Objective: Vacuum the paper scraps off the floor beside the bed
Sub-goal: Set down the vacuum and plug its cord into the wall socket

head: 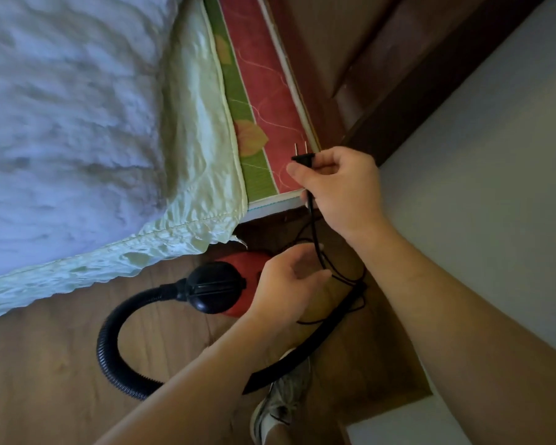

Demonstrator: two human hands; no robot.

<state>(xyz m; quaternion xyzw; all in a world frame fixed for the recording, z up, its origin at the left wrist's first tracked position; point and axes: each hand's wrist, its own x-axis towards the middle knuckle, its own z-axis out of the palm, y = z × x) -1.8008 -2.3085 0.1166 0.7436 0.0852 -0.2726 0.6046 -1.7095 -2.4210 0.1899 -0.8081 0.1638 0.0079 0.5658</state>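
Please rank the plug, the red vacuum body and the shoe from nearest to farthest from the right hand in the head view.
1. Plug: in the right hand's grip.
2. Vacuum body: on the floor below, by the left hand.
3. Shoe: farthest, at the bottom.

The light is soft and even, daylight-like, with a cool bluish cast over the white blanket (pixel 61 123), whose folds read as blotchy grey smears with little fine texture. Its pale green satin edge (pixel 193 149) catches a mild sheen without burning out. Right of the blanket, the wooden floor (pixel 45 364) is dimmer, and deep shadow fills the dark wood strip (pixel 430 91) by the wall. Wide-angle distortion bends the straight edges, most strongly toward the corners. The left hand (pixel 289 284) is slightly motion-blurred; the right hand (pixel 344 187) is sharper.
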